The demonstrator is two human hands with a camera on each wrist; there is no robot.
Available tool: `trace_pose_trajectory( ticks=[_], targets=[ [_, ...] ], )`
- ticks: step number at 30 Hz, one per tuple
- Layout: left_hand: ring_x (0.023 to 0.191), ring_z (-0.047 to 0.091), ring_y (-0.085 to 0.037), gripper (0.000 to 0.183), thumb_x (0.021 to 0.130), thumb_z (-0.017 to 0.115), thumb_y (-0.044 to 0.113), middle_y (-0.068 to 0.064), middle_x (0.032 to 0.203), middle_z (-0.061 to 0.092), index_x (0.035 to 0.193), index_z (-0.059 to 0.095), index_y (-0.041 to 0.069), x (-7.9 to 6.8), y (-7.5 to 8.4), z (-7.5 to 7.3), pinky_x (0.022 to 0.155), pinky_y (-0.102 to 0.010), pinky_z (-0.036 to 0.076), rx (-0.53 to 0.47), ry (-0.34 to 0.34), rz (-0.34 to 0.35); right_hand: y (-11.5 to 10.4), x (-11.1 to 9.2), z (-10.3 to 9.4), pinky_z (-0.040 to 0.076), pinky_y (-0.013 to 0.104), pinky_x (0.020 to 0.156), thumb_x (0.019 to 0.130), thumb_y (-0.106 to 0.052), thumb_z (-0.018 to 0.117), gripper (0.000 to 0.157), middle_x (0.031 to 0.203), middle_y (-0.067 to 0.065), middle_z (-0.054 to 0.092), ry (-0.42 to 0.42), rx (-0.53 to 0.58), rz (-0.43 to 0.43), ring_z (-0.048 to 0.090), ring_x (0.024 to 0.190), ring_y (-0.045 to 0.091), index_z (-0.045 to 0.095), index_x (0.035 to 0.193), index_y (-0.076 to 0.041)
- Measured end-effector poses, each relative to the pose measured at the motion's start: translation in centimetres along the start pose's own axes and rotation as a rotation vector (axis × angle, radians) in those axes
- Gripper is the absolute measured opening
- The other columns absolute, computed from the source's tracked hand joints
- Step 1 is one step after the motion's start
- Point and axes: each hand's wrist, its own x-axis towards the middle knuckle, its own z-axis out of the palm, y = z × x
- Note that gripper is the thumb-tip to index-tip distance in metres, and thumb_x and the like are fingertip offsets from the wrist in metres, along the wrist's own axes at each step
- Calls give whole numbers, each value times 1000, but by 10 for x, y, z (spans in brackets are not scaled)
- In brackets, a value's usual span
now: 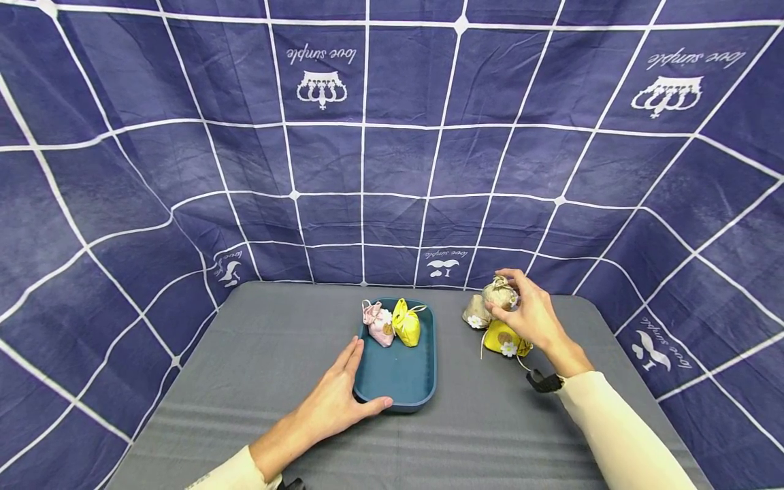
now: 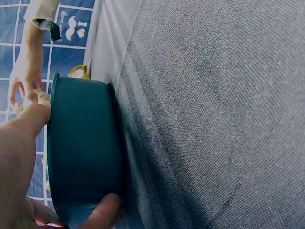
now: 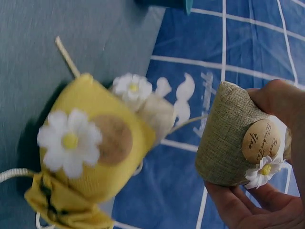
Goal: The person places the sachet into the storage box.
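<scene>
My right hand (image 1: 531,314) holds a beige drawstring pouch (image 3: 233,136) up by its gathered end. The pouch bears a round tag and a white flower. Below it in the head view lies a yellow pouch (image 1: 502,339) with a white flower, beside another beige pouch (image 1: 475,311). My left hand (image 1: 333,401) rests at the near left corner of a dark teal tray (image 1: 398,407), fingers straight along its left side and thumb over the near rim. Inside, at the tray's far end, sit a pink pouch (image 1: 381,330) and a yellow pouch (image 1: 407,327).
Grey cloth covers the table (image 1: 269,340). A blue curtain (image 1: 392,163) with white grid lines stands close behind it and along both sides. The tray lies left of the loose pouches, with a strip of grey cloth between them.
</scene>
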Motion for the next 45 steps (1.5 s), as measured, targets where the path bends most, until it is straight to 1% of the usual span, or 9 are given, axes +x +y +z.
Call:
trace_pose_trajectory(
  ticks=[4,6,13,19,25,32,38,41,45],
  targets=[
    [171,47,-45,132,88,96,69,-29,187,37,177,38,-10,-1,0,-1,135,-61,47,-2,2,-3,-13,-1,7,53,41,77,87,-14,100,70,118,18,82,-14,11,-29,75,98,32,70,150,-8],
    [171,47,-46,132,88,96,69,-29,187,37,176,38,-10,-2,0,-1,135,-61,47,-4,4,-6,-20,-2,11,54,42,79,87,-15,100,72,120,17,81,-28,14,-40,74,99,31,69,152,-9],
    [166,53,-46,132,87,96,69,-26,186,38,177,38,-8,-5,0,-1,132,-61,51,-15,12,-16,-44,-3,23,64,56,92,89,-16,101,75,127,18,78,-86,35,-48,78,115,36,67,156,-11],
    [151,66,-41,130,85,99,68,-25,180,45,175,43,-8,-7,1,0,125,-57,58,-15,44,-5,-63,-2,33,65,57,101,90,-17,100,79,133,17,77,-135,66,-54,77,122,35,64,160,-10],
    [149,67,-38,130,84,99,68,-23,175,49,175,44,-7,-8,5,1,124,-57,59,-28,38,-9,-82,-4,40,64,56,107,91,-15,99,80,142,16,77,-178,108,-80,76,130,35,63,162,-7],
    [144,70,-36,127,86,98,66,-23,165,58,176,43,-6,-5,7,2,121,-56,60,-17,23,8,-101,-4,45,61,59,114,94,-19,98,80,148,12,77,-223,107,-93,74,140,33,61,164,-11],
    [149,67,-40,127,86,97,67,-25,166,59,175,43,-6,-4,5,0,123,-58,59,-13,10,9,-119,2,57,61,55,119,93,-18,99,79,149,13,76,-270,163,-134,75,139,31,62,162,-9],
    [149,66,-41,128,86,97,67,-26,165,60,175,43,-6,-4,2,-2,123,-58,59,-15,11,2,-129,7,65,63,52,116,92,-16,98,76,147,14,77,-298,185,-164,76,135,29,63,158,-7],
    [149,67,-40,128,86,97,68,-26,164,61,174,43,-7,-6,1,-3,123,-59,59,-23,23,0,-139,11,76,64,49,112,92,-15,97,70,146,12,77,-345,218,-193,76,130,26,65,154,-9]
  ],
)
